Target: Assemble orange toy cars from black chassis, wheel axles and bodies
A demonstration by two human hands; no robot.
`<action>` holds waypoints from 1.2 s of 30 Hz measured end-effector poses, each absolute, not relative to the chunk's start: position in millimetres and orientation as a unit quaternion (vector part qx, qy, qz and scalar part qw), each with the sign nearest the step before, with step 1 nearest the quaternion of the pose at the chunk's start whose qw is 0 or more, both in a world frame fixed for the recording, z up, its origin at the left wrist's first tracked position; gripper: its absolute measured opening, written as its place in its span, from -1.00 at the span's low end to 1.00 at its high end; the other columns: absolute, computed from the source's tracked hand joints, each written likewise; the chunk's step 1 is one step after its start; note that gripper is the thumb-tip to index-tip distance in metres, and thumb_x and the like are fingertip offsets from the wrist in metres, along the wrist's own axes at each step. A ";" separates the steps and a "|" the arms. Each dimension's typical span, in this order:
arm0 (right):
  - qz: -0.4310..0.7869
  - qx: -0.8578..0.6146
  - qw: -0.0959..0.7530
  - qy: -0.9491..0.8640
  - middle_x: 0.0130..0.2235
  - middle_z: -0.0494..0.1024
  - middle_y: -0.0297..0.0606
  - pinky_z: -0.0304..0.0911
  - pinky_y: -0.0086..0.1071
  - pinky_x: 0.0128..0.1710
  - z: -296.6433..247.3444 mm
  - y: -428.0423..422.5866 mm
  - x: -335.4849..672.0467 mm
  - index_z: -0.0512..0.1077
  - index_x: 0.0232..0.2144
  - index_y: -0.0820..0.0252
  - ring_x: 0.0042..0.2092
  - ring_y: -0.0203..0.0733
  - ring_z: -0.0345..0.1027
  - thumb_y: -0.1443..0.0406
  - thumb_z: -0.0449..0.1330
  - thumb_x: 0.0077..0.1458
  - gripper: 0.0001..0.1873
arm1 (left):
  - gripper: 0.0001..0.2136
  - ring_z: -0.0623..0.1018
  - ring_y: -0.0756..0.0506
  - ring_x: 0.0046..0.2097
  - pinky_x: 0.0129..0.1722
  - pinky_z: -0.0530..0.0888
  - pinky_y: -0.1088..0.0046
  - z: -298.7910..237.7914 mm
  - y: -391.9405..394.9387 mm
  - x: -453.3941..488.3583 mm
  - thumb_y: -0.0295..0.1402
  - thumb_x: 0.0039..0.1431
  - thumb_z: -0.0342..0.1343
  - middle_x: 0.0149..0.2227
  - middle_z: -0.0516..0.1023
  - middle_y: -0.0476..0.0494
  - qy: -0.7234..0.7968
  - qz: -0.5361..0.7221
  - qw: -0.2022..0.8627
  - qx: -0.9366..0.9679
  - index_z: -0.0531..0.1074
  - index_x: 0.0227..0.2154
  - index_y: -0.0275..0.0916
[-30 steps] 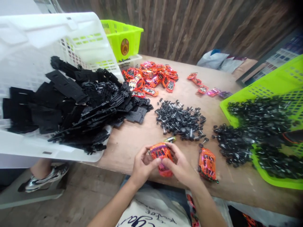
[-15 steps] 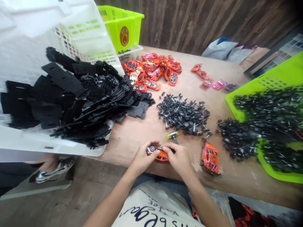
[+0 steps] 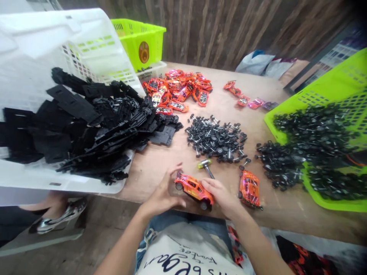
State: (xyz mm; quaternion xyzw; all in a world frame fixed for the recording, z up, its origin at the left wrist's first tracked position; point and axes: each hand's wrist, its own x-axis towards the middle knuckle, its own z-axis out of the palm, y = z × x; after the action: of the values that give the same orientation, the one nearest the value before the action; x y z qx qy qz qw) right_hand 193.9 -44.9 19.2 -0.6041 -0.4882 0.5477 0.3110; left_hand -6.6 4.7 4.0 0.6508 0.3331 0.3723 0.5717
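An orange toy car (image 3: 192,186) with black wheels is held above the table's front edge, its side turned toward me. My right hand (image 3: 220,194) grips it at one end. Around the other end, my left hand (image 3: 164,193) has its thumb and fingers spread apart, close to the car. A small hammer (image 3: 205,165) with a yellow head lies just beyond the hands. To the right, a second orange toy car (image 3: 249,188) rests on the table. Behind the hammer is a heap of black wheels on metal axles (image 3: 216,138).
A tipped white crate (image 3: 94,187) on the left spills black plastic chassis plates (image 3: 114,126). Orange car bodies (image 3: 177,89) are piled at the back, near a green basket (image 3: 156,44). Another green basket (image 3: 323,204) at right holds more wheels. A person's shoe (image 3: 61,217) shows at lower left.
The toy car has been turned from wheels-up to upright, side facing me. My left hand has let go and spread its fingers, while my right hand keeps hold. The view has shifted slightly.
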 end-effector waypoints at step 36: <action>-0.018 -0.808 0.112 -0.578 -0.26 0.50 0.09 0.25 -0.18 -0.24 12.6 -94.6 204.8 0.40 -0.24 0.34 -0.20 0.09 0.38 0.14 -0.03 0.21 -0.64 | -0.85 0.49 -0.11 -0.22 -0.18 0.38 0.37 8.4 15.4 24.0 -0.34 -0.09 0.23 -0.32 0.51 -0.08 0.520 0.299 0.427 0.677 0.44 -0.41 -0.23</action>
State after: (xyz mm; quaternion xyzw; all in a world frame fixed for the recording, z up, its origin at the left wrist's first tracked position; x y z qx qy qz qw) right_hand 204.8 -94.6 12.6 -0.8083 -0.5777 -0.0181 0.1124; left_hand 24.0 15.4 8.4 0.6770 0.5199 0.2988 0.4267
